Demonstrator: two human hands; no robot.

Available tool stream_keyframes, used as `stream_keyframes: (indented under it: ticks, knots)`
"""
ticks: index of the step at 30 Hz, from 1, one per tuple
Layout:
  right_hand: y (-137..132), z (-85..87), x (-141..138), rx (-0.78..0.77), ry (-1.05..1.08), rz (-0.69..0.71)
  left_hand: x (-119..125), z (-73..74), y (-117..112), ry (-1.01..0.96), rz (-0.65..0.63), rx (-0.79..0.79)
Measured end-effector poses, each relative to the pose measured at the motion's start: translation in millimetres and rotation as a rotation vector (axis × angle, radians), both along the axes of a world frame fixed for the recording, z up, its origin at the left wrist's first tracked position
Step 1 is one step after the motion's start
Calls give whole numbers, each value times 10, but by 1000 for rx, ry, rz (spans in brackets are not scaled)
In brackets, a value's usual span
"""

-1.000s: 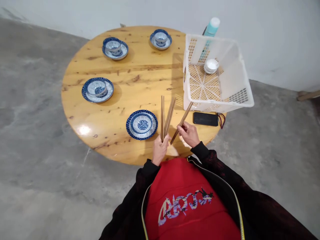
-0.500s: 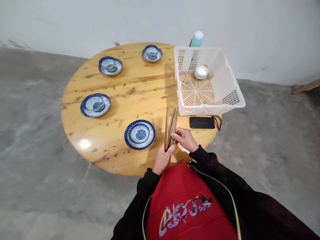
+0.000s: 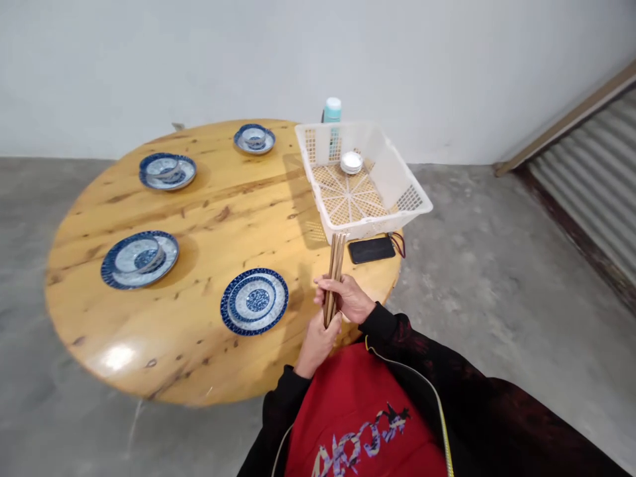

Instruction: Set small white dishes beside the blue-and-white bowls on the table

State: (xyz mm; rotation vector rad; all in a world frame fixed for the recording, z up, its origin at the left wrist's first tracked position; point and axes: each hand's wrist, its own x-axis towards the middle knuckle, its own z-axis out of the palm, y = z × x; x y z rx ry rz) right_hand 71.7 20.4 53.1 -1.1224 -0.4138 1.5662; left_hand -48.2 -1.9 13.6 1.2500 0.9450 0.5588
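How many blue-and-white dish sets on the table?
4: one set nearest the left hand, a second set farther left, a third set behind that, a fourth set at the back, left of the basket.

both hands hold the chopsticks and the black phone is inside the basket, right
The phone is not inside the basket: the head view shows it on the table beside it. The left hand and right hand do hold the chopsticks.

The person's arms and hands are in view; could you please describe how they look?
The left hand and right hand are both bare. The left sleeve and right sleeve are long and black, with plain black cuffs; the right one shows dark red mottling.
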Motion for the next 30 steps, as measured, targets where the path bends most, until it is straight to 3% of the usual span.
stream_keyframes:
  ticks: [3, 5, 7, 10, 14, 18, 21, 25, 27, 30]
  knots:
    - [44, 153, 46, 19, 28, -111, 30, 22, -14, -92, -68, -112]
    - [123, 280, 77, 72, -12, -172, 46, 26, 22, -241, -41, -272]
    - [222, 393, 85, 153, -67, -199, 61, 23, 102, -429, 118, -478]
    - [329, 472, 46, 276, -163, -154, 96, 7, 262, -593, 456, -731]
    - [363, 421, -3, 278, -208, 11, 203, -14, 405, -558, 669, -772]
    - [448, 452, 167, 283, -153, 64, 410, 80, 541, -537, 660, -734]
    - [672, 674, 585, 339, -220, 0, 595, 217, 710, -591, 609, -668]
    - [1256, 996, 1535, 373, -584, -129, 689, 268, 867, -586, 648, -608]
    - [1612, 972, 2053, 330, -729, -107, 642, 199, 854, -521, 699, -615]
    - [2043, 626, 2682, 169, -865, -91, 529, 41, 722, -431, 785, -650]
